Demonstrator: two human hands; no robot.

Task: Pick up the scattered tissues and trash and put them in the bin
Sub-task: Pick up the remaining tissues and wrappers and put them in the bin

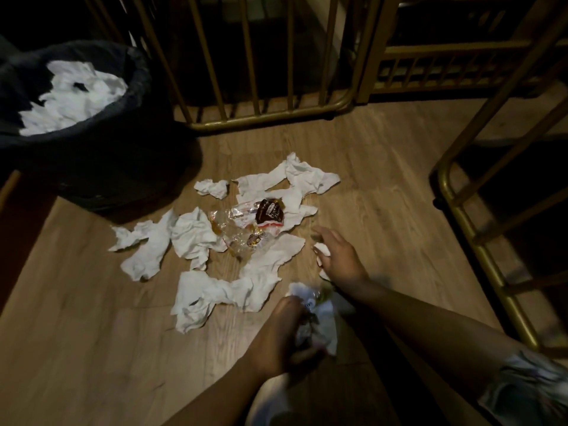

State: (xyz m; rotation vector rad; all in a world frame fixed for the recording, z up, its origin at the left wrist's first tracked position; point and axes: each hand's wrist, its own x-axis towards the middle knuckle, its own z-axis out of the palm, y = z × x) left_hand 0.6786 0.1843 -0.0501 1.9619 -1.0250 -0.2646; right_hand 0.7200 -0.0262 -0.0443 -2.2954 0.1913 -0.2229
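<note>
While gold railings point(267, 118) hemmed floor point(76, 318) at back and right, open boards lay front-left. Bin point(92, 124) stood back-left, tissues inside. Scattered tissues point(215, 290) and wrappers point(246, 222) lay just beyond hands. Left hand point(285, 336) clutched wad point(319, 315) of tissue and trash. Right hand point(338, 256) pinched small tissue scrap point(322, 249), fingers curled.

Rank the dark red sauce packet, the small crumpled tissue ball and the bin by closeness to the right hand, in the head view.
From the right hand:
1. Dark red sauce packet, just up-left in the pile.
2. Small crumpled tissue ball, at the pile's far left edge.
3. Bin, far left corner.
</note>
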